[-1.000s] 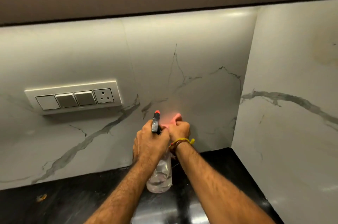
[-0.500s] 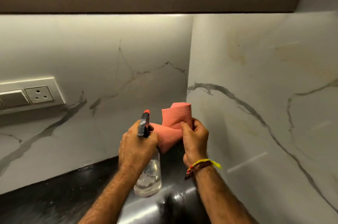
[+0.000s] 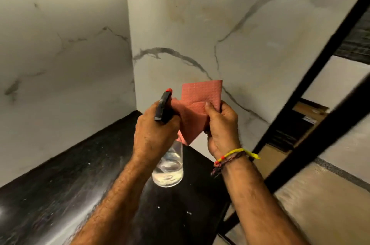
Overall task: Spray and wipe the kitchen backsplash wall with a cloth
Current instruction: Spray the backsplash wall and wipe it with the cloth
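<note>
My left hand (image 3: 154, 134) grips a clear spray bottle (image 3: 169, 166) by its black trigger head with a red nozzle tip, held above the counter. My right hand (image 3: 221, 124) pinches a folded pink cloth (image 3: 197, 104) between thumb and fingers, just right of the bottle head. The cloth's lower corner hangs behind my left hand. The white marble backsplash wall (image 3: 200, 30) with grey veins rises behind both hands and meets a second marble panel (image 3: 60, 54) at an inside corner on the left. A faint yellowish stain shows high on the right panel.
A black stone countertop (image 3: 60, 184) runs below my arms, with a few white specks. At the right, a black metal frame (image 3: 312, 88) crosses diagonally, with cardboard (image 3: 308, 112) and a pale tiled floor (image 3: 320, 204) beyond. A yellow thread band circles my right wrist.
The view has swung right: the switch panel has left the frame and the right-hand wall panel now fills the middle. My right hand has unfolded the pink cloth and lifted it beside the bottle.
</note>
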